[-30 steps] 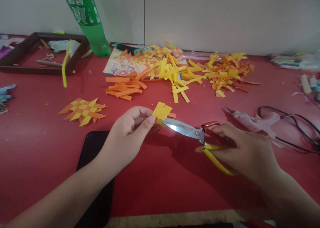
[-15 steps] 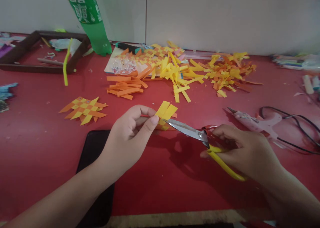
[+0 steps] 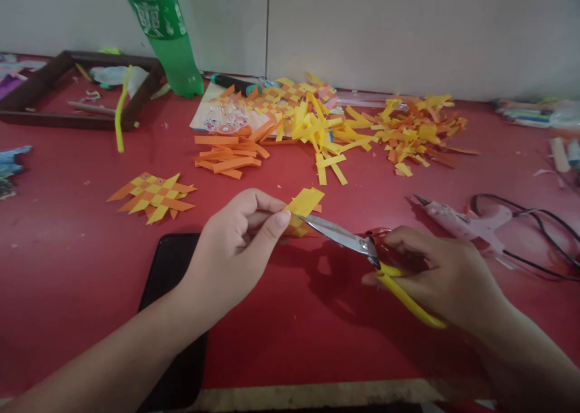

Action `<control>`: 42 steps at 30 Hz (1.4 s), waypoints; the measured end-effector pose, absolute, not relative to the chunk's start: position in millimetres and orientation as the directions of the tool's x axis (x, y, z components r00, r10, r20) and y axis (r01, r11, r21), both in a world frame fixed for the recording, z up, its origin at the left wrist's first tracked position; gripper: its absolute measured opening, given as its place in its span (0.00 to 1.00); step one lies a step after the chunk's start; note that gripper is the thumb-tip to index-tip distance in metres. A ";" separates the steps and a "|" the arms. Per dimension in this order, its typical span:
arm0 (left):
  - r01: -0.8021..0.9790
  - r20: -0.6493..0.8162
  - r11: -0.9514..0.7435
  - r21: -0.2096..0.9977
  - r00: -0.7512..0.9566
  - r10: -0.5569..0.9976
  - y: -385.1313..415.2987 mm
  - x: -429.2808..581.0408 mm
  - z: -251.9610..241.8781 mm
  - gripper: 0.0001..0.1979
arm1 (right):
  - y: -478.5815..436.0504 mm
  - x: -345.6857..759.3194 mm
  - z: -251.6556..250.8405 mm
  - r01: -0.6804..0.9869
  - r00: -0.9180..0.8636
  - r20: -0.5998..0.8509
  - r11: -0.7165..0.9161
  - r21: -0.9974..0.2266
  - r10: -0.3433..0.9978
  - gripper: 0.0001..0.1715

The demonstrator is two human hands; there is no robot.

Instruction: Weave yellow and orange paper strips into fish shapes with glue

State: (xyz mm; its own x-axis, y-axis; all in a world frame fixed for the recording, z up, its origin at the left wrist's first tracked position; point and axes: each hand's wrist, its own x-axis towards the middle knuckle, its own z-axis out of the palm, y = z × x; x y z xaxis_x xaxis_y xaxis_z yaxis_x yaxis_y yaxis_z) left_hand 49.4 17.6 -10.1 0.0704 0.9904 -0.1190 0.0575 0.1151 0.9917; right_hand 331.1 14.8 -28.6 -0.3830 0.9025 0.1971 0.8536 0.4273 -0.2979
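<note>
My left hand (image 3: pixel 235 247) pinches a small woven piece of yellow and orange paper strips (image 3: pixel 302 208) just above the red table (image 3: pixel 90 262). My right hand (image 3: pixel 441 274) grips scissors (image 3: pixel 357 244) with red and yellow handles. The steel blades point left and their tips touch the lower edge of the woven piece. A finished woven piece (image 3: pixel 153 195) lies flat to the left.
Loose orange strips (image 3: pixel 226 156) and yellow strips (image 3: pixel 321 135) are heaped at the back, with more scraps (image 3: pixel 417 132) to the right. A green bottle (image 3: pixel 165 32), a dark wooden frame (image 3: pixel 67 90), a pink glue gun (image 3: pixel 462 223) with its cable, and a black phone (image 3: pixel 174 316) lie around.
The woven piece has tilted flatter in my left hand, and the scissors have shifted slightly right and down, staying at the piece's edge.
</note>
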 end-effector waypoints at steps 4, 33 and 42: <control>0.043 -0.143 0.140 0.989 0.077 0.987 18.4 49.1 -9.4 0.08 | 15.7 329.2 -27.2 0.850 -0.376 0.196 0.421 -0.317 0.906 0.33; 0.054 -0.147 0.143 0.988 0.087 0.985 18.3 48.3 -14.5 0.09 | 12.6 328.7 -26.7 0.860 -0.374 0.175 0.411 -0.303 0.911 0.31; -0.030 -0.159 0.163 0.986 0.103 0.982 20.0 48.8 -14.4 0.07 | 11.0 328.8 -26.0 0.869 -0.373 0.201 0.417 -0.266 0.906 0.31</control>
State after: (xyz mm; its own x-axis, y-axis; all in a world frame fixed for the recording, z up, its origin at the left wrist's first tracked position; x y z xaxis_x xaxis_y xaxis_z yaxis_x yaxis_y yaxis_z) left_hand 48.8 20.0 -14.4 0.1026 0.9819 -0.1594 -0.0295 0.1632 0.9862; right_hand 328.8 11.0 -26.0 -0.3734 0.9056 0.2010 0.8688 0.4173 -0.2664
